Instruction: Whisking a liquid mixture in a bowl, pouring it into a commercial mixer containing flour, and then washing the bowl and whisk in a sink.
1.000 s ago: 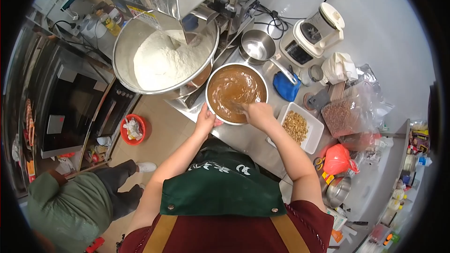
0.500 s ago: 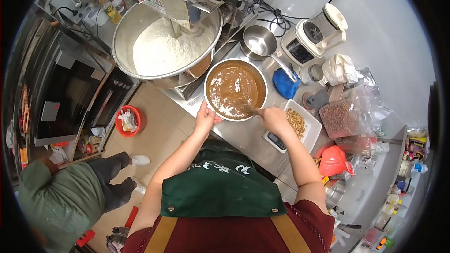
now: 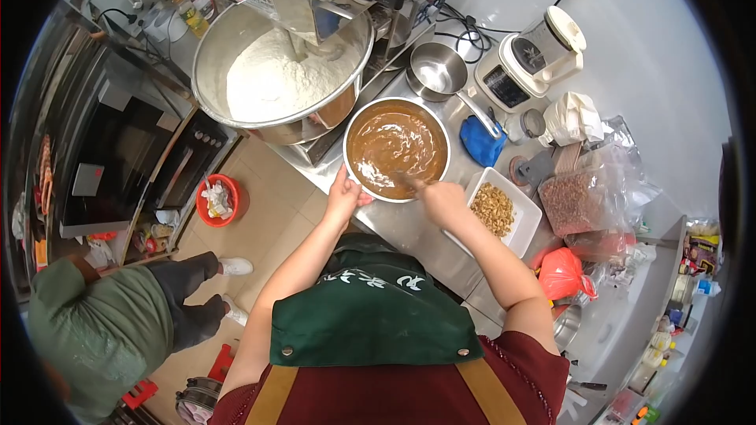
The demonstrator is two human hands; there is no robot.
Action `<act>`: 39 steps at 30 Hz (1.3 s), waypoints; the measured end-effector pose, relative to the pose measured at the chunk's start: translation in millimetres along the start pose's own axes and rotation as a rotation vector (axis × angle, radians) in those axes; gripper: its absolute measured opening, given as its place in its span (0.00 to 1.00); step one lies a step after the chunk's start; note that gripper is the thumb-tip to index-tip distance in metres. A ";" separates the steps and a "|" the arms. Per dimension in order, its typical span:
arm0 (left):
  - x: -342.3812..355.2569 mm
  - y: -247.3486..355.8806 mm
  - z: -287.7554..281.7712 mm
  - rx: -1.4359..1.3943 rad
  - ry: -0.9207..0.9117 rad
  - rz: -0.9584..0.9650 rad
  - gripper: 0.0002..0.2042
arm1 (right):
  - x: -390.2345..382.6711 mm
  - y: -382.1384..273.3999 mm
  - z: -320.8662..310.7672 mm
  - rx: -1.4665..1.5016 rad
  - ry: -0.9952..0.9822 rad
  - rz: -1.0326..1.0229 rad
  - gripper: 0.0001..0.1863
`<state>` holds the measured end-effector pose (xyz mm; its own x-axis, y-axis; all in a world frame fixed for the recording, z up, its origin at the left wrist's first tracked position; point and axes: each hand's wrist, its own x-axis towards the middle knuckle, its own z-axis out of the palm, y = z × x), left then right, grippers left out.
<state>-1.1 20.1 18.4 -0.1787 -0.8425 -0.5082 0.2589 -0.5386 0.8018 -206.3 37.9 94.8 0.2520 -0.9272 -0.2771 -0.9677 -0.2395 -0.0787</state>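
the left hand has its fingers clamped on a batter bowl on the steel counter, the right hand has its wrapped round a blurred utensil, and a flour-filled mixer bowl, saucepan and walnut tray crowd close.

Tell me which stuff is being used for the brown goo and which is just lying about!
In use:
- bowl
- brown goo
- left hand, touching the bowl
- right hand, holding a blurry stirrer

Seems just lying about:
- pan
- blender
- red bag
- red bin, on the floor
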 end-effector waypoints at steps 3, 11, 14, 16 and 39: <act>-3.0 4.3 1.3 0.018 -0.020 -0.007 0.30 | 14.1 -13.8 1.0 0.115 0.113 -0.048 0.14; -0.3 1.7 -5.0 0.055 -0.028 -0.002 0.29 | 7.1 21.7 -4.1 -0.088 -0.036 -0.061 0.18; -2.9 9.3 2.1 0.010 -0.047 -0.027 0.30 | 23.9 -9.3 -5.4 0.016 -0.014 -0.069 0.15; -1.7 6.6 -1.0 0.016 -0.046 -0.026 0.30 | 44.2 3.6 -6.6 0.016 0.012 -0.016 0.15; -1.9 4.1 -3.4 0.031 -0.057 -0.006 0.28 | 52.6 10.3 -31.1 -0.004 -0.052 0.026 0.09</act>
<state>3.5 19.5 21.6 -0.2345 -0.8366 -0.4951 0.2280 -0.5424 0.8086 -203.2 -22.3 109.2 0.2264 -0.9171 -0.3281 -0.9740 -0.2164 -0.0671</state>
